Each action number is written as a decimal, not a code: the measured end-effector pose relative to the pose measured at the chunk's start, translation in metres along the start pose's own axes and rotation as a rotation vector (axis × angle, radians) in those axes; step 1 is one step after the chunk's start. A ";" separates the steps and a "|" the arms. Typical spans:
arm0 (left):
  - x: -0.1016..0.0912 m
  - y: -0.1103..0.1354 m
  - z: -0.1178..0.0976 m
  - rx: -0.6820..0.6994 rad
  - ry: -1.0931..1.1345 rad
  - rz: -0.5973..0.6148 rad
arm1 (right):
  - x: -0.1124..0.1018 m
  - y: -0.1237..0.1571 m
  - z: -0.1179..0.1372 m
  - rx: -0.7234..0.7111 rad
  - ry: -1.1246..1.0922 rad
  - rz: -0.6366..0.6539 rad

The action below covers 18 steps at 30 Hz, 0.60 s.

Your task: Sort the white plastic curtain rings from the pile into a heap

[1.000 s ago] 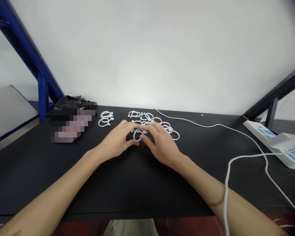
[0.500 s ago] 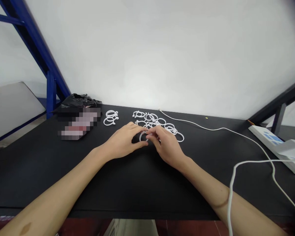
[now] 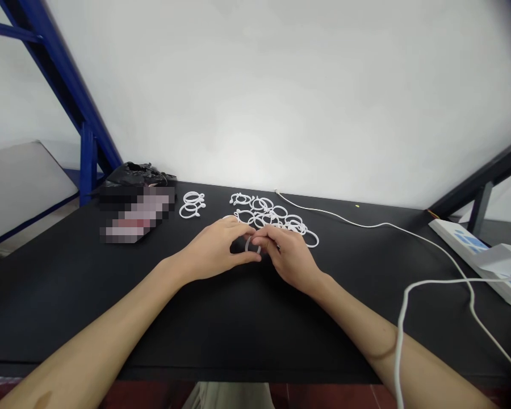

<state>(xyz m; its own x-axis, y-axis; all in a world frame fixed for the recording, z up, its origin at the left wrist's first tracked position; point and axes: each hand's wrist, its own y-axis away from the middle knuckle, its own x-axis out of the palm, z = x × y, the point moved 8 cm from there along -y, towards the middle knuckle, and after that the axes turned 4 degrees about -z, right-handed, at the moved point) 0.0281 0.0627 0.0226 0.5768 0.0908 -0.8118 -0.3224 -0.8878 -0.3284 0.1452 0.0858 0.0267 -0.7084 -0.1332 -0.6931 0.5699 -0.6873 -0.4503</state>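
Since the earlier frame: both hands and the white ring [image 3: 247, 244] they share have shifted slightly nearer; loose rings lie as they were.

Left end: black bag [image 3: 140, 173], crumpled, thin, glossy film, at the far side of the bench [image 3: 238, 324]. Right of it, a small ring group [image 3: 191, 203]: white hoops, overlapping, knobbed.

Left hand [image 3: 215, 249]: thumb and forefinger arched in a C about the ring; cannot tell whether the tips press on it. Ring sits between the two hands, near side of the pile, partly hidden by fingers. Slim round band, smooth, likely bendy plastic.

Ring pile [image 3: 276, 220] just beyond: same hoops, tangled, matte white on dark, flat surface.

Right hand [image 3: 287, 250]: grip pressed together, thumb and forefinger pinching the ring's edge. Judgement: best kept light and close to the fingertips, left hand steadying, clear of the pile so no hoop snags.

Far right: white cable [image 3: 366, 226], smooth, loosely curved; then a white-and-blue stack [image 3: 455, 233], flat-sided.
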 end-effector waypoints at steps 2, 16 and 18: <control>0.001 0.000 -0.002 0.001 -0.009 0.016 | 0.000 0.000 0.000 -0.008 -0.001 -0.002; -0.007 -0.003 -0.003 0.012 -0.122 -0.051 | 0.003 0.002 -0.002 0.094 -0.023 0.014; -0.019 -0.004 0.013 -0.062 -0.176 -0.166 | 0.002 0.001 -0.003 0.097 0.005 0.010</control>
<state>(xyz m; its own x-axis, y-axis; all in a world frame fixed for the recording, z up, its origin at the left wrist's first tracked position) 0.0092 0.0706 0.0330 0.4771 0.3102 -0.8223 -0.1837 -0.8798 -0.4385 0.1453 0.0866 0.0229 -0.7011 -0.1370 -0.6998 0.5335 -0.7519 -0.3873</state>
